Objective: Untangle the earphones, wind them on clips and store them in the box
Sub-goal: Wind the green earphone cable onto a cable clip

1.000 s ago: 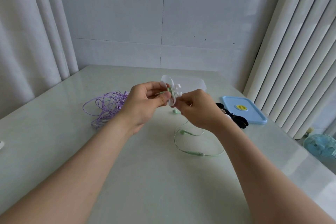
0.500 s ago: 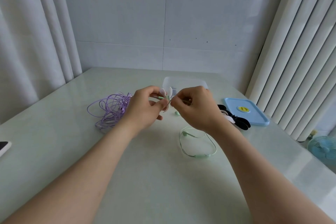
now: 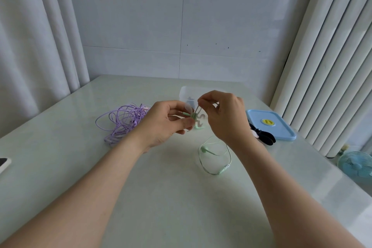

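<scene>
Head view. Both hands are raised over the bench point(image 3: 161, 197), mid-frame.
- Left hand point(image 3: 167, 125): pinches a white clip point(image 3: 200, 123), which has green cord wrapped round its middle.
- Right hand point(image 3: 223, 115): pinches a taut strand of the green earphones point(image 3: 205, 150) just above the clip. The rest of that cord lies looped on the bench at the hand's 6 o'clock.
- Purple earphones point(image 3: 122, 121): tangled, at 9 o'clock of the left hand.
- Clear box point(image 3: 185, 92): at 12 o'clock, behind the hands, uncovered.
- Blue lid point(image 3: 269, 125): at 3 o'clock, with black pieces point(image 3: 263, 137) just beside its near edge.
</scene>
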Action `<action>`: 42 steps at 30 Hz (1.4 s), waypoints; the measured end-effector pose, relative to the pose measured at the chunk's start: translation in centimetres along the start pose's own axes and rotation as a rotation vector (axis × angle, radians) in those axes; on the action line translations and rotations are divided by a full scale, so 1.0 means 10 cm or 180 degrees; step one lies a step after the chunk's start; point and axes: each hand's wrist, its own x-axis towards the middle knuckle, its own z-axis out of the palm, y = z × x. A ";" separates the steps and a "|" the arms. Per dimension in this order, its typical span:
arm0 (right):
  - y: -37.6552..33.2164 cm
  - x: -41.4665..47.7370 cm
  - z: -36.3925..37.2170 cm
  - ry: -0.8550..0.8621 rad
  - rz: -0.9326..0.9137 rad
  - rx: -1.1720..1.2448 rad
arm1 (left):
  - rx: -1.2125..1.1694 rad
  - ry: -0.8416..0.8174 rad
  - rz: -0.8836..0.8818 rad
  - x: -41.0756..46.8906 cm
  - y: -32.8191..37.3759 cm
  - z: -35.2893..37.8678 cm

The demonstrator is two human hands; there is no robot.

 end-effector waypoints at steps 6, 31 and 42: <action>0.03 0.03 -0.02 -0.0163 0.0177 0.0392 | -0.0021 -0.0045 0.0007 -0.01 -0.01 -0.02; -0.29 -0.07 -0.16 -0.1440 0.1006 0.1901 | -0.0030 0.0675 -0.0121 -0.02 -0.08 -0.04; 0.03 0.00 -0.09 -0.0540 0.1136 0.0567 | -0.0669 0.0016 0.0156 -0.03 0.06 0.10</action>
